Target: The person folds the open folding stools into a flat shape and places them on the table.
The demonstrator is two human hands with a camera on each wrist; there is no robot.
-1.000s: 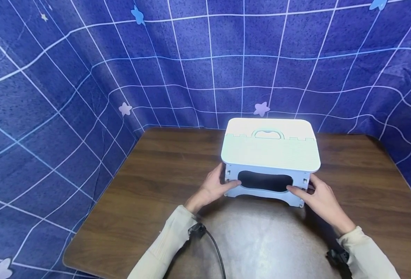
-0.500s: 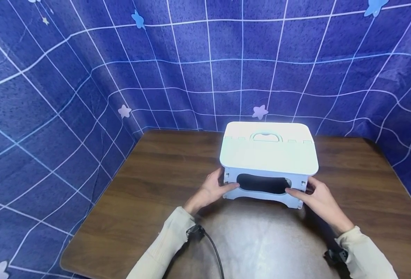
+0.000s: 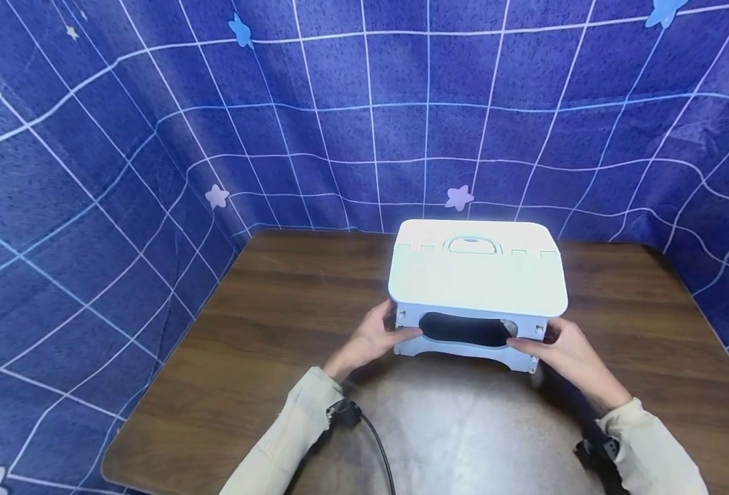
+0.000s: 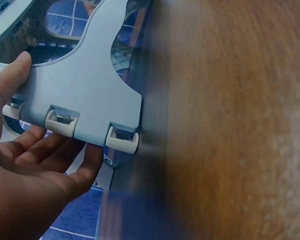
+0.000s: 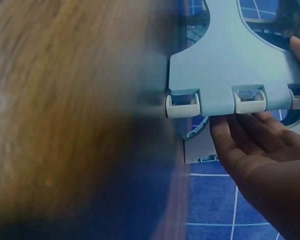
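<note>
A white and pale blue folding step stool (image 3: 476, 275) stands upright on the brown wooden table, its carry handle cut-out in the top facing up. My left hand (image 3: 373, 337) grips the left end of its front leg panel, thumb on the front and fingers behind, as the left wrist view also shows around the hinged edge (image 4: 62, 122). At the other end, my right hand (image 3: 569, 350) holds the panel the same way, with the thumb at the dark oval opening (image 3: 463, 330). In the right wrist view the fingers (image 5: 240, 135) curl behind the hinge knuckles (image 5: 250, 100).
The wooden table (image 3: 265, 302) extends to both sides and in front of the stool. Behind and left hangs a blue curtain (image 3: 315, 124) with white grid lines and stars. A black cable (image 3: 377, 440) runs from the left wrist's camera across the table.
The stool's top sits slightly lower in the head view, a little more than the background's own small shift. Both hands keep their grip at the two ends.
</note>
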